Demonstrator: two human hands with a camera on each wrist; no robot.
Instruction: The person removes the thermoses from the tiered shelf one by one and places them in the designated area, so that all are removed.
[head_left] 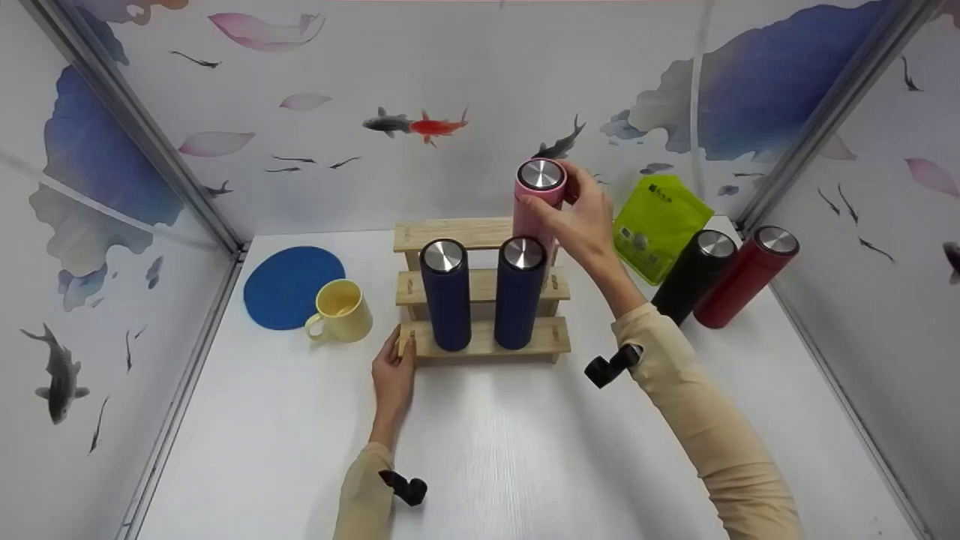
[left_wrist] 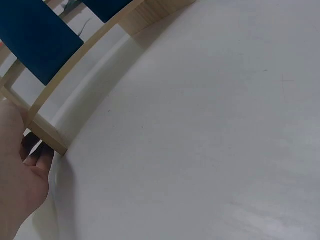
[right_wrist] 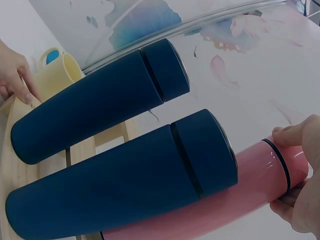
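A three-step wooden rack (head_left: 450, 234) stands in the middle of the table. Two dark blue thermos bottles (head_left: 448, 300) stand upright on its lowest step, side by side with a gap between them. My right hand (head_left: 586, 221) holds a pink thermos bottle (head_left: 529, 219) near its steel-topped lid, thumb on one side and fingers on the other. That bottle is behind the right blue one, which hides its lower part in the head view. My left hand (head_left: 394, 379) grips the left end of the lowest step, its thumb on top in the left wrist view (left_wrist: 10, 115).
Left of the rack are a yellow mug (head_left: 349, 319) and a round blue mat (head_left: 281, 289). To the right, a green pouch (head_left: 656, 225) lies near the back wall, beside a black thermos bottle (head_left: 694, 274) and a red thermos bottle (head_left: 742, 281). Printed walls enclose the table.
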